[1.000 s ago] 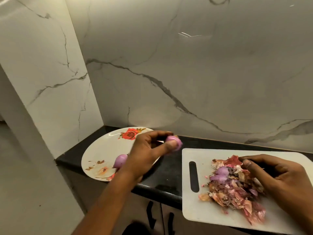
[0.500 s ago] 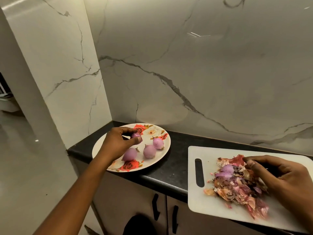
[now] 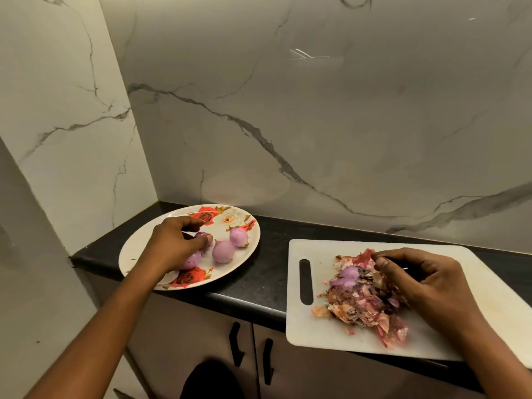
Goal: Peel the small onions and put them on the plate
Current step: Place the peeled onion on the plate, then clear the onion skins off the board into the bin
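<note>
**Left hand (image 3: pixel 172 246) now lower over the plate (image 3: pixel 134 253)**

Its fingers curl round one peeled onion (image 3: pixel 202 237), just beside three other onions (image 3: pixel 223 251) lying on the plate. Right hand (image 3: pixel 426 283) rests on the peels (image 3: pixel 362 306) on the cutting board (image 3: pixel 316 338); if it holds something, I cannot tell.

held onion (image 3: pixel 202 235): mostly covered by the left hand (image 3: pixel 172 246) pinching it.
near-left onion (image 3: pixel 192 261): half hidden under that palm.
plate (image 3: pixel 236 263): near-left rim behind the left hand.
right hand (image 3: pixel 426 280): curled over something dark; unclear what, or whether gripped.
peel heap (image 3: pixel 362 303): right side covered by the right hand.
cutting board (image 3: pixel 316 335): near-right corner cut off.
</note>
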Motion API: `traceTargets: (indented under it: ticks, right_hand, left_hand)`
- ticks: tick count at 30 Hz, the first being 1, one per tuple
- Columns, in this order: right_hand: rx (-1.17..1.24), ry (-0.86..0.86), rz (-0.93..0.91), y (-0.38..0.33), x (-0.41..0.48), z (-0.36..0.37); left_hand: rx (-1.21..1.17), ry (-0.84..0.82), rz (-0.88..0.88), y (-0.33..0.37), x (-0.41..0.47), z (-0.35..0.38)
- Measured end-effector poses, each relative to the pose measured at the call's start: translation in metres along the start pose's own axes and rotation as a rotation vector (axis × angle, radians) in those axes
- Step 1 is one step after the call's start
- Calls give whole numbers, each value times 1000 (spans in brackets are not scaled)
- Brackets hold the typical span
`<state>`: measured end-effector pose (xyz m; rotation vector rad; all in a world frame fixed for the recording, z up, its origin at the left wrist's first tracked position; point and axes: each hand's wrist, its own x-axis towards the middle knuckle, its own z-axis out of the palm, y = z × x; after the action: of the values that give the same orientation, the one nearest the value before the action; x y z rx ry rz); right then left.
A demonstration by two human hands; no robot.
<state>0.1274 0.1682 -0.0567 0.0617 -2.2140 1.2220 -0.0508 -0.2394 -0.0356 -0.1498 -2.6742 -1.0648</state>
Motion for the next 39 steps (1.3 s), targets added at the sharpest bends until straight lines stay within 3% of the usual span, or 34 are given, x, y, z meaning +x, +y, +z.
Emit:
traceTargets:
  ticks: [8, 17, 26, 30, 39]
  right_hand:
    - [-16, 48, -8, 2, 2, 0]
    - [-146, 178, 7, 11, 9, 1]
    - [-376, 85, 258, 17, 15, 4]
    - [-468, 183, 282, 27, 16, 2]
    - [-383, -137, 456, 13, 36, -4]
  left_hand:
    - [39, 146, 258, 58, -37, 1]
    - [-141, -227, 473, 108, -118, 49]
    - [44, -626, 421, 133, -111, 80]
    - [165, -744, 370, 142, -86, 92]
    - [398, -890, 212, 190, -70, 92]
